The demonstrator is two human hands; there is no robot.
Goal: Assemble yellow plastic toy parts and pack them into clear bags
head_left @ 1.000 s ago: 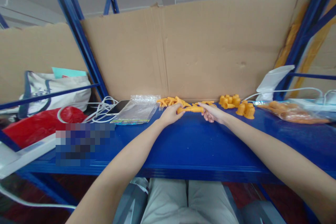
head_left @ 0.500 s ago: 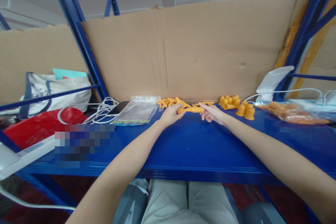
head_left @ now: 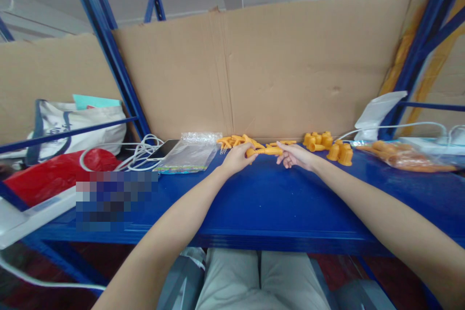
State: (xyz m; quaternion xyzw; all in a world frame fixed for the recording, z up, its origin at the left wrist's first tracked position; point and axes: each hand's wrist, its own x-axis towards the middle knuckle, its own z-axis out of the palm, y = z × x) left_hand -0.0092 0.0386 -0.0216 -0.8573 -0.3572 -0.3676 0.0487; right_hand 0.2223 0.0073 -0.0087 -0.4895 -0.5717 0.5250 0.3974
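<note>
From the head view, the left hand [head_left: 235,158] curls its fingers around one end of the orange part [head_left: 267,151], held just above the blue shelf [head_left: 269,203]. The right hand [head_left: 296,156] pinches the other end between thumb and fingertips. A firm grip at both ends, with the part level and clear of the loose orange pieces [head_left: 236,140] behind, looks the sound way to handle it.
</note>
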